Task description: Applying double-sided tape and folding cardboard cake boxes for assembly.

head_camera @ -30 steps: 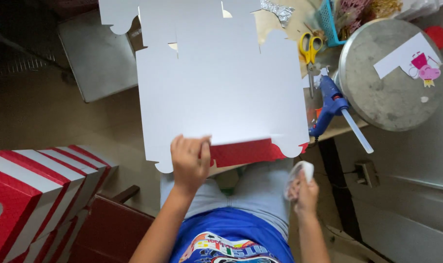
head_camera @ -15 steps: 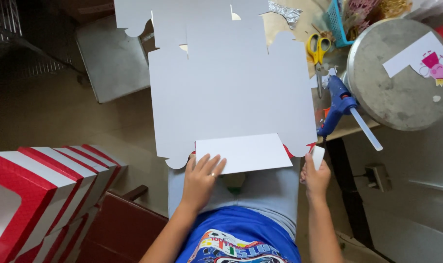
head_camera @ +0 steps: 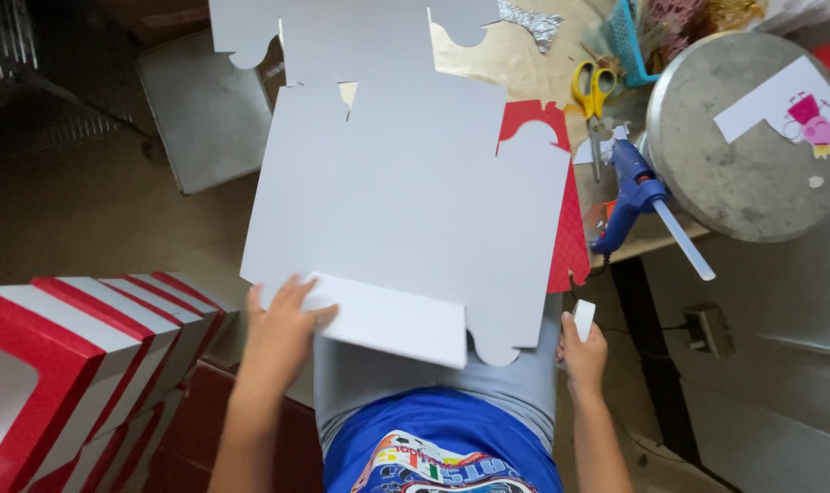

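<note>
A large die-cut cardboard sheet (head_camera: 406, 201) lies flat, its pale grey side up, stretching away from the left hand (head_camera: 283, 329), whose fingers press the near flap (head_camera: 388, 319) (folded over, white). Red printed edges peek out at its far right side. A small white piece (head_camera: 583, 319) stands upright, pinched in the right hand (head_camera: 583, 356).

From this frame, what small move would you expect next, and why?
Probably pressing the folded flap flat along its crease. The left hand already rests on the flap's left end, and the flap lies turned over the near edge of the grey die-cut cardboard sheet. The right hand has its grip on a small white piece, off the sheet, so it seems unlikely to help.
</note>
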